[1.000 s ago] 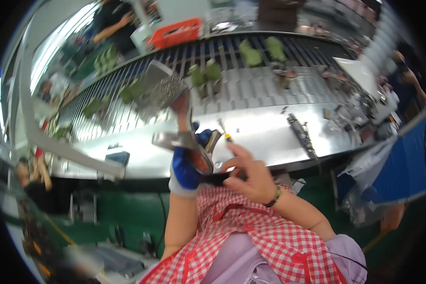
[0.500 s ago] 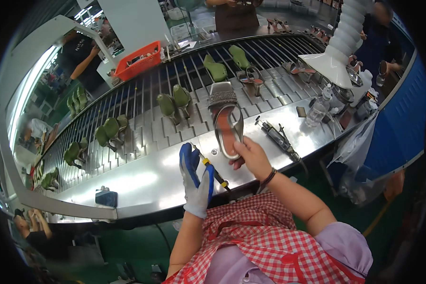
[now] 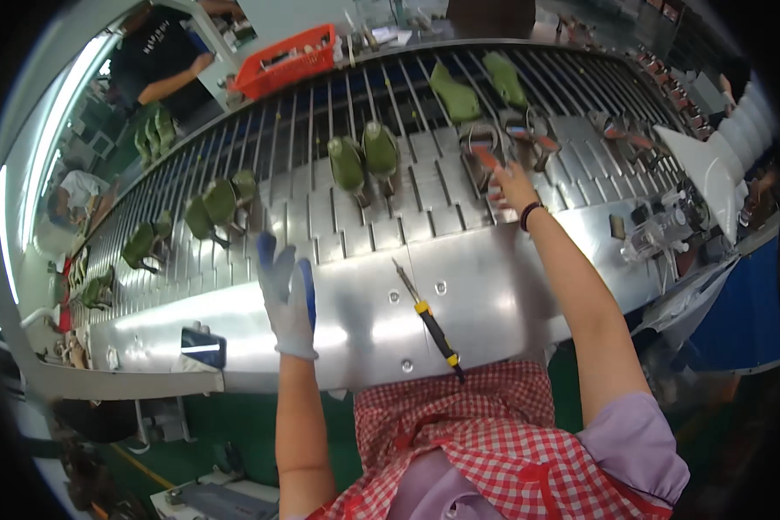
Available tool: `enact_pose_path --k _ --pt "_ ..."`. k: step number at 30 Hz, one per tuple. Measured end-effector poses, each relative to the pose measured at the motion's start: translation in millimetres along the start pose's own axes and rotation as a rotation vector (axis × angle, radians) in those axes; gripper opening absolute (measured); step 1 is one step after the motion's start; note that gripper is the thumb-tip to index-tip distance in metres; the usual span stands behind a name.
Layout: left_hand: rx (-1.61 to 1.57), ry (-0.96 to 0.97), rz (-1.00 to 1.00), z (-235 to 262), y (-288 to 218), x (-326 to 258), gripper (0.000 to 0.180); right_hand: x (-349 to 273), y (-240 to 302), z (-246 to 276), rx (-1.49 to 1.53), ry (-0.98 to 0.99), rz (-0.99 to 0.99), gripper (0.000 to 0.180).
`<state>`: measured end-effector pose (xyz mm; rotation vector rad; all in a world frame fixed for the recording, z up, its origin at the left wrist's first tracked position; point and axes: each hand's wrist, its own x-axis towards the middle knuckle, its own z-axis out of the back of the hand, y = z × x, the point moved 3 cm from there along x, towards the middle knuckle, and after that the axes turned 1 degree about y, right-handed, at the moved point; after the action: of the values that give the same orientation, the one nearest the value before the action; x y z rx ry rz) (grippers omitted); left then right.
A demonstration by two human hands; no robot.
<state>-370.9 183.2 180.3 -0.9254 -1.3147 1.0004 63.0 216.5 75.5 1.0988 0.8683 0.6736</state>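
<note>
Head view: fingers of the bare right grip (image 3: 517, 188) partly cover the heel end of the near sandal (image 3: 484, 154), which lies on the slatted conveyor (image 3: 425, 186); shoes farther right are too blurred to count. A co-worker (image 3: 160, 65) at upper left is cut off by the picture's rim. Beside the near sandal is one other sandal (image 3: 543, 141). Two green lasts (image 3: 381, 152) stand mid-conveyor, with two more behind. One yellow-and-black tool (image 3: 432, 325) lies on the metal table (image 3: 355, 303). The right grip's fingers are slightly bent; whether they clasp the sandal, I cannot tell. The gloved left grip (image 3: 287, 299) is spread wide, holding nothing, above the table.
</note>
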Motion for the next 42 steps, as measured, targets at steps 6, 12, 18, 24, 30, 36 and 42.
enact_pose_path --k 6,12,18,24,30,36,42 --pt "0.078 0.143 0.126 -45.3 56.9 64.9 0.069 -127.0 20.4 -17.7 -0.400 0.029 0.337 0.045" --pt "0.318 0.249 0.222 -95.1 128.5 122.0 0.080 -247.0 11.1 -70.4 -0.780 0.346 0.510 0.050" --pt "0.218 0.110 0.300 -133.9 161.3 150.5 0.087 -251.9 -24.9 -85.7 -0.795 0.311 0.464 0.039" --pt "-0.077 0.064 0.335 -136.0 156.0 159.2 0.062 -236.0 -27.0 -39.8 -0.784 0.122 0.298 0.033" --pt "-0.360 0.056 0.435 -131.7 151.5 156.4 0.051 -227.1 -33.6 -4.5 -0.822 -0.022 0.330 0.041" --pt "-0.815 0.226 0.539 -71.0 103.0 124.1 0.054 -229.1 -27.3 3.1 -0.844 0.055 0.348 0.048" --pt "-0.463 0.073 0.449 59.2 42.0 15.2 0.048 -223.0 2.9 17.6 -0.650 -0.053 0.383 0.048"
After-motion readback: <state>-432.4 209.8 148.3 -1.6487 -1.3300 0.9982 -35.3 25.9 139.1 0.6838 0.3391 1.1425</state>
